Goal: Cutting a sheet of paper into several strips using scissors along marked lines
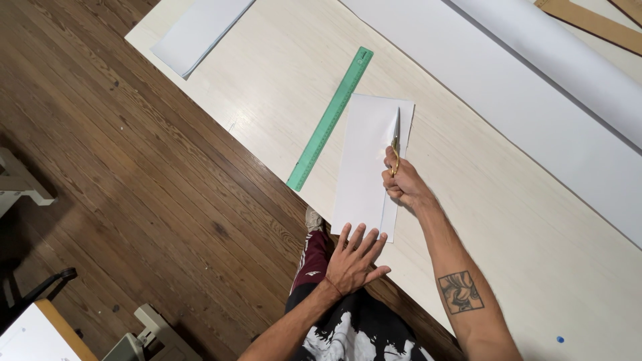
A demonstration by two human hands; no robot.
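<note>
My right hand (403, 184) grips gold-handled scissors (396, 137), whose blades lie along the right side of a long white paper sheet (364, 164) on the pale wooden table (281, 73). A cut runs up the sheet, leaving a narrow strip on its right. My left hand (354, 257) lies flat with fingers spread, pressing the sheet's near end at the table edge. A green ruler (331, 119) lies just left of the sheet, parallel to it.
A large white paper roll (562, 60) and its unrolled sheet cover the far right of the table. Another white sheet (200, 30) lies at the far left corner. Wooden rulers (595, 23) are top right. Dark wood floor (134, 187) lies left; furniture stands bottom left.
</note>
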